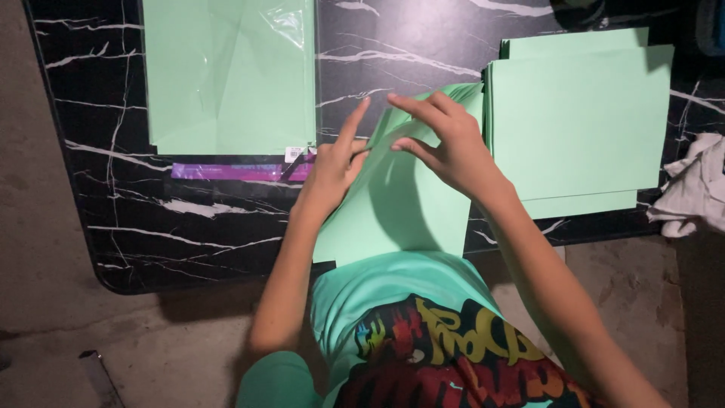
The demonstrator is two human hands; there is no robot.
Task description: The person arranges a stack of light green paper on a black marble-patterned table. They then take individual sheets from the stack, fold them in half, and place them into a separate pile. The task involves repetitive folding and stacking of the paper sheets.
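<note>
A black marbled table [189,227] carries a clear packet of green paper [226,75] beyond the left hand [336,170], a paper stack [578,121] beside the right hand [449,143]; both hands pinch a green sheet [396,204], fingers bent

The sheet [400,204] I bend is matt, smooth green paper, as is the stack [578,121]. The pack [230,75] wears glossy clear plastic that crinkles and catches light. The counter [174,219] is polished black marble-look stone with white veins. The rag [695,189] is soft, rumpled white cloth. The floor [45,287] looks like rough concrete.
</note>
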